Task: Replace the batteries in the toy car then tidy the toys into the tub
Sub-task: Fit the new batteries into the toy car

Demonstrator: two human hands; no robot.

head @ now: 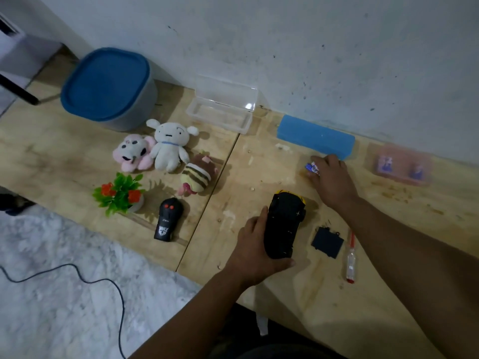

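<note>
Car upside down on the desk (259,161), batteries near the boxes

My left hand (255,251) grips the overturned toy car (283,225); my right hand (333,178) pinches a battery (312,168). The clear box (220,117) stands open and empty; the tub (108,86) has its lid on.

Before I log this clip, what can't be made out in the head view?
- Toy car: lies underside up; battery bay too dark to tell if cells are inside.
- Right hand: covers most of a battery; the count is unclear.
- Left hand: hides the car's near side.
- Tub: lid on, contents hidden.
- Pink packet: blurred, print unreadable.
- Blue case: closed.
</note>
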